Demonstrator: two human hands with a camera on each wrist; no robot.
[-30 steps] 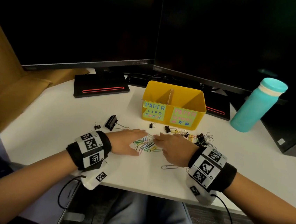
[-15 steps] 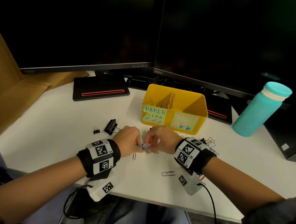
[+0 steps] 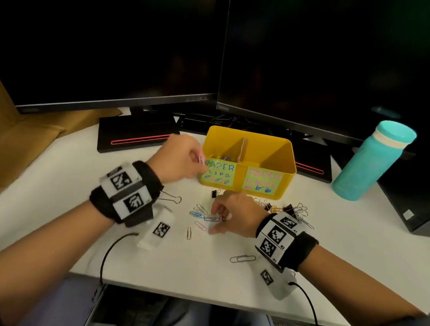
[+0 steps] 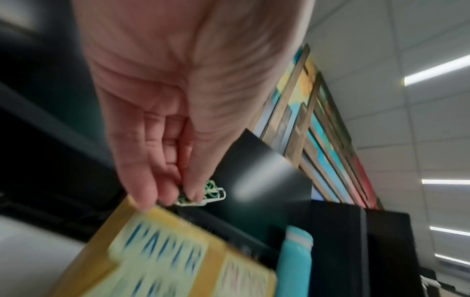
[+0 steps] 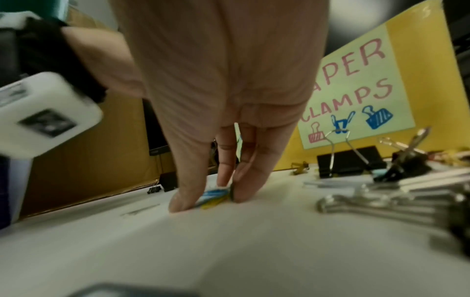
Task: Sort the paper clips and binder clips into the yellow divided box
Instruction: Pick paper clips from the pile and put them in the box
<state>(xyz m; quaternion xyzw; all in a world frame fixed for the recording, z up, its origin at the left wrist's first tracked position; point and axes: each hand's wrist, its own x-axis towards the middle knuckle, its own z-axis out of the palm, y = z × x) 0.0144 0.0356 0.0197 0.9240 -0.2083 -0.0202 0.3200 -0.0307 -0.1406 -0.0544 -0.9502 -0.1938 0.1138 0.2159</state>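
Monitors [image 3: 324, 68] stood behind the box [image 3: 290, 168] on a white desk [image 3: 359, 247]. Before it, the right hand [image 3: 235, 212] pinched loose clips [image 3: 199, 214]; beside it, the left hand [image 3: 177, 159] pinched a bunch [image 4: 211, 193].

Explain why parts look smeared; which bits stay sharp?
Head view: dim overall, the left hand smeared by motion, the loose paper clips on the table fairly sharp. Left wrist view: the yellow box label streaked, the pinched clips crisp. Right wrist view: the clamps label readable, the nearest binder clips soft.
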